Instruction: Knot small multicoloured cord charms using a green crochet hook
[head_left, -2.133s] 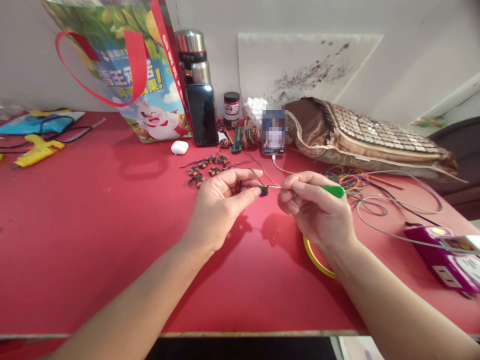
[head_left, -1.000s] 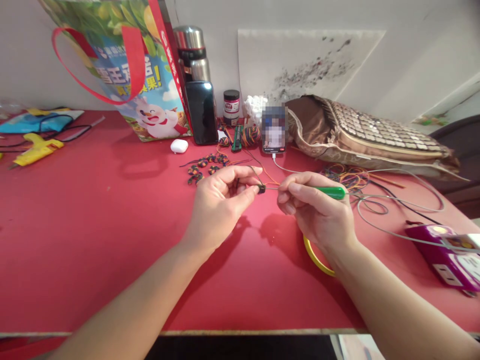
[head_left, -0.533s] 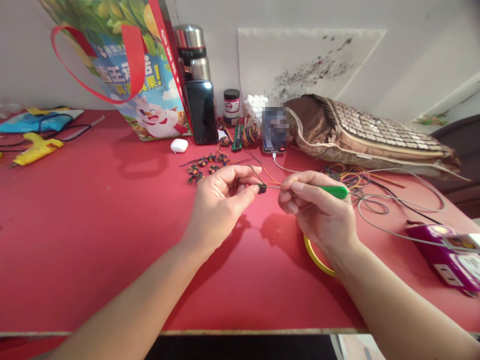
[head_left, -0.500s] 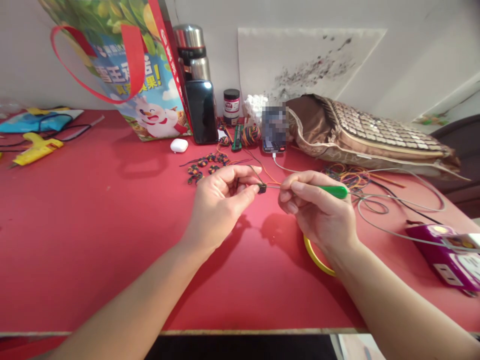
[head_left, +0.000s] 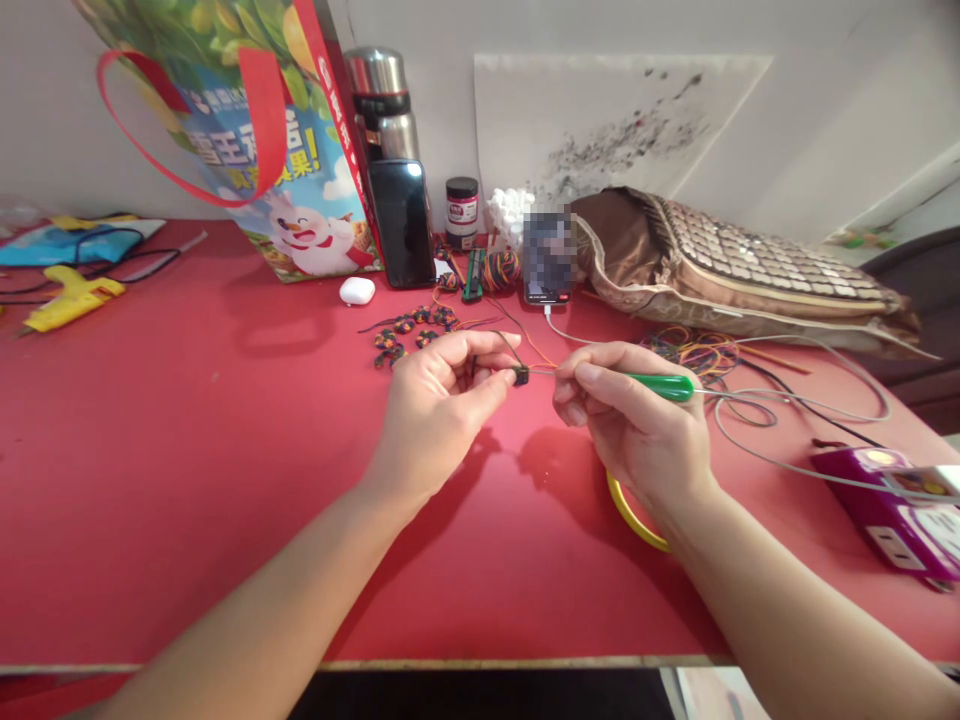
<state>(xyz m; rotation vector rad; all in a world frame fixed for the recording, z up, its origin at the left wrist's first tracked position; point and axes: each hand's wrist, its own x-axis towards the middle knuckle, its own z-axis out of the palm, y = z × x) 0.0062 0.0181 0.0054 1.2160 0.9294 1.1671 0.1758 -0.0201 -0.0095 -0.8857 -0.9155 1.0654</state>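
Note:
My left hand [head_left: 442, 410] pinches a small dark knotted cord piece [head_left: 520, 376] between thumb and forefinger, just above the red table [head_left: 187, 440]. My right hand [head_left: 637, 425] grips a green-handled awl [head_left: 660, 385], whose thin metal tip points left into the knot. Thin coloured cords trail from the knot toward the back of the table. Several finished multicoloured knots [head_left: 409, 335] lie behind my left hand. A yellow ring [head_left: 630, 520] lies under my right wrist.
A printed gift bag [head_left: 255, 150], steel flask [head_left: 382, 100], two phones [head_left: 401, 225], small jar [head_left: 463, 208], earbud case [head_left: 357, 291] and beaded purse [head_left: 735, 270] line the back. A yellow glue gun [head_left: 71, 297] lies far left. Loose cables [head_left: 787, 420] and a purple power strip [head_left: 892, 515] sit right.
Both hands have barely shifted; the awl tip stays at the knot. The view has drifted slightly.

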